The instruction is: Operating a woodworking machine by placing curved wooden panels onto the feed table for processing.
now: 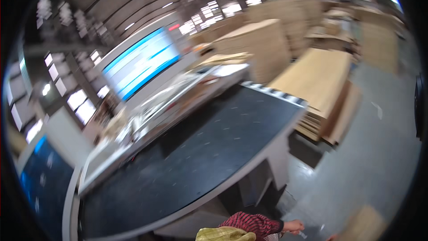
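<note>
From the lower edge my left arm reaches to the right, in a red-and-black striped sleeve (254, 223) with a yellow-green checked cloth (225, 234) over its near part. My left hand (292, 226) is closed with its fingers curled. A small pale blur shows at its fingertips, too smeared to name. Beside a blurred light-brown board (363, 224), a skin-toned sliver at the lower edge seems to be my right hand (332, 238). Its fingers are hidden, so whether it touches the board I cannot tell.
A machine with a dark flat table (200, 145) and a lit screen (141, 62) fills the left and middle. A striped strip (274, 93) edges its far right end. Wooden boards (314, 78) lie stacked beyond it, with taller stacks (258, 40) behind. Grey floor (361, 143) lies right.
</note>
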`<action>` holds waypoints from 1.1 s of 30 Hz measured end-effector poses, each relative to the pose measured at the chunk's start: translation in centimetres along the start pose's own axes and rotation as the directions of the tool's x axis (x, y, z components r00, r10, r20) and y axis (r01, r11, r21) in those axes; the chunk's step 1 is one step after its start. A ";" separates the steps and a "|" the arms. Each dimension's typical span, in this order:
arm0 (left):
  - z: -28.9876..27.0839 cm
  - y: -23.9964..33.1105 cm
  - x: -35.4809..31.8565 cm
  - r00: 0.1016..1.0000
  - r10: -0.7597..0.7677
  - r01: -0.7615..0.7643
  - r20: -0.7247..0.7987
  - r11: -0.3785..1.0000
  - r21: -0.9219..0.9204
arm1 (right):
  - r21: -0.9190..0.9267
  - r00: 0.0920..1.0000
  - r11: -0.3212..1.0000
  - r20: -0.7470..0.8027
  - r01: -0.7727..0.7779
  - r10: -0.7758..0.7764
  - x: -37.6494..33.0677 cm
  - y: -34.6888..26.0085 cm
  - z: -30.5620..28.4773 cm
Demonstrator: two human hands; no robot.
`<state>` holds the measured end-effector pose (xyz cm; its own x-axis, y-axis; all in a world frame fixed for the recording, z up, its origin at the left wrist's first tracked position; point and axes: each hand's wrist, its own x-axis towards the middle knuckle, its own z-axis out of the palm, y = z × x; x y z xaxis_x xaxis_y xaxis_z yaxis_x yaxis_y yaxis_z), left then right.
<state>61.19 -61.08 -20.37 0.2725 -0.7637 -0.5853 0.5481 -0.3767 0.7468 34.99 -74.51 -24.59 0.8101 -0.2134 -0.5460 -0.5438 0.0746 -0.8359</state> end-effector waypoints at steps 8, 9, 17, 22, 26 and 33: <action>-13.0 16.7 -8.3 0.798 0.340 -0.524 -0.497 0.800 -0.292 | -0.519 0.879 0.837 0.466 0.175 0.105 24.4 -23.2 4.1; -13.4 17.2 -9.5 0.797 0.298 -0.522 -0.525 0.778 -0.351 | -0.532 0.873 0.826 0.474 0.185 0.109 26.2 -25.4 4.5; -19.1 18.5 -5.2 0.796 0.142 -0.501 -0.588 0.700 -0.510 | -0.547 0.810 0.800 0.569 0.247 0.139 35.5 -28.6 4.7; -20.8 23.6 0.6 0.798 0.139 -0.493 -0.587 0.711 -0.502 | -0.620 0.731 0.738 0.629 0.266 0.265 39.3 -27.1 1.5; -20.9 29.4 4.4 0.817 0.116 -0.439 -0.565 0.761 -0.478 | -0.559 0.738 0.780 0.646 0.283 0.195 45.4 -26.8 -2.6; -25.4 34.1 6.0 0.817 0.019 -0.423 -0.576 0.699 -0.577 | -0.251 0.860 0.965 0.505 0.072 0.067 53.0 -39.4 0.2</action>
<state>101.57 -65.21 -6.45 0.6884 -0.3294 -0.6462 0.7242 0.3622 0.5868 99.37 -88.55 -20.61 0.7711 0.3138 -0.5539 -0.5213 -0.1884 -0.8323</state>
